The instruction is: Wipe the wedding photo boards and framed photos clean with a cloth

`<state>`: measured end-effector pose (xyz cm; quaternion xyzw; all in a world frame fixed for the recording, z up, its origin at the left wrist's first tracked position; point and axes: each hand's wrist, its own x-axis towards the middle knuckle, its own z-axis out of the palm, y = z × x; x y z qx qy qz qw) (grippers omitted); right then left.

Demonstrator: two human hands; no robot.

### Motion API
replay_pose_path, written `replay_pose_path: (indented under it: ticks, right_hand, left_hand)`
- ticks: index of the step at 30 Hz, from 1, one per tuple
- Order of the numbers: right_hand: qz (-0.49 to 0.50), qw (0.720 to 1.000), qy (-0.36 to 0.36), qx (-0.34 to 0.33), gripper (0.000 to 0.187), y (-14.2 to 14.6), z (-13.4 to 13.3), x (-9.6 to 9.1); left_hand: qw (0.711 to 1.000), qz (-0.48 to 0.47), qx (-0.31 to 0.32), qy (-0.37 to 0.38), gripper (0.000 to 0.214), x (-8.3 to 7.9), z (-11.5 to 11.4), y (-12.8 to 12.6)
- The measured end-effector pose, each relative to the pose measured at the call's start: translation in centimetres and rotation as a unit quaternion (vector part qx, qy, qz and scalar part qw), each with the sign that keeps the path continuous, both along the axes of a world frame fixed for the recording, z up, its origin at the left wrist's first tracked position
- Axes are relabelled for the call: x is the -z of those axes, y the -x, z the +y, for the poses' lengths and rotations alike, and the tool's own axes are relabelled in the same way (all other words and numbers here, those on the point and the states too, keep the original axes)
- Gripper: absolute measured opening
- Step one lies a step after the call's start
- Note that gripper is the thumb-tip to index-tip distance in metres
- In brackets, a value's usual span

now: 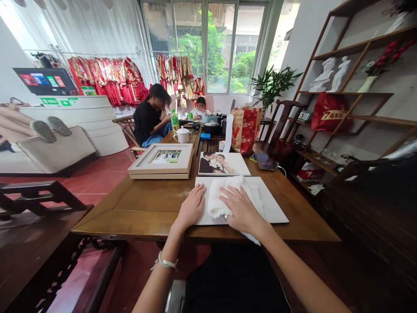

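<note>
Bright window [208,45] daylight, warped wide-angle edges

Your bare left hand [192,208] lies flat, palm down, just below the frame's centre, fingers stretched upward. Your bare right hand [241,211] lies flat beside it, fingers angled up-left. Both forearms rise from the bottom edge.

The wooden table [146,204] bears a white board [269,205], a wedding photo [230,165], stacked frames [163,161] and a red bag [246,128].
</note>
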<state>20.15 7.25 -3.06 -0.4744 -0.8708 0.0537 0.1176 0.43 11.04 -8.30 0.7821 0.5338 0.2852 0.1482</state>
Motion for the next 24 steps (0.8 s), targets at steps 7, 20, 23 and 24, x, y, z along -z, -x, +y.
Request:
replay_pose_path:
  ticks: [7,20,23,24]
  right_hand:
    - [0.009,0.998,0.034,-0.043,0.052,2.1,6.9,-0.6]
    - [0.005,0.99,0.006,-0.139,0.057,-3.0,-3.5,-0.7]
    - [0.025,0.996,-0.03,-0.084,0.059,-5.7,-2.1,0.4]
    - [0.033,0.997,-0.039,-0.06,0.059,-6.5,-1.1,0.8]
  left_hand:
    - [1.0,-0.014,0.001,-0.002,0.039,-0.1,-0.2,-0.1]
    - [1.0,-0.016,-0.015,0.015,0.041,-0.5,-0.4,-0.2]
    - [0.999,-0.016,-0.02,0.023,0.041,-0.6,-0.4,-0.3]
    - [0.999,-0.015,-0.021,0.027,0.042,-0.7,-0.4,-0.3]
